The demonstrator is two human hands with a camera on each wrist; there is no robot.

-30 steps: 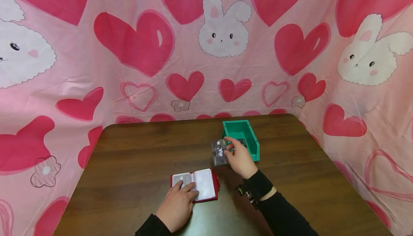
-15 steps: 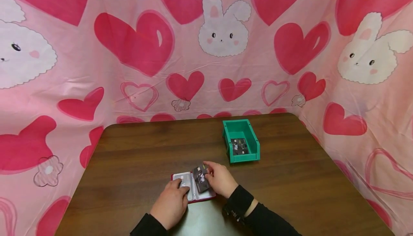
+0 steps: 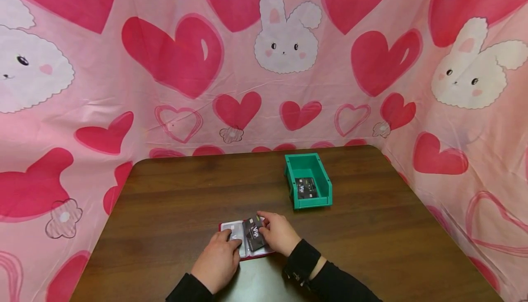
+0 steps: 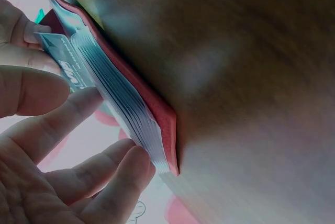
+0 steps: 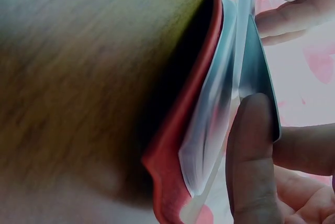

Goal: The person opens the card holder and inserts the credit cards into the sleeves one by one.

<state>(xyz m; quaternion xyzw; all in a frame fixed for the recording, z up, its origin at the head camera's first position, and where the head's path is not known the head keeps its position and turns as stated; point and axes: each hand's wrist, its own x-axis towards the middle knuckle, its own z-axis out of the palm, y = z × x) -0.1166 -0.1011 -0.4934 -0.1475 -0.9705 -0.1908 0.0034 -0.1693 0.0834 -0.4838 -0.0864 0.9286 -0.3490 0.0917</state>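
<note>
A small card holder with a red cover and clear plastic sleeves lies open on the table. My left hand rests on its left-hand pages; in the left wrist view those fingertips touch the sleeve stack. My right hand pinches a dark card marked "Vip" by its right edge, thumb on one face and fingers behind. The card overlaps the right-hand page, slightly tilted. In the right wrist view the card slants away from the clear sleeve, its far end close to the spine.
Behind and to the right stands a green plastic bin with a low front. More dark Vip cards lie inside it. The brown wooden table ends at a pink fabric backdrop with hearts and rabbits.
My right hand has brought the card from beside the green bin down and left onto the card holder's right page, then slightly farther left. My left hand shifted slightly left on the pages.
</note>
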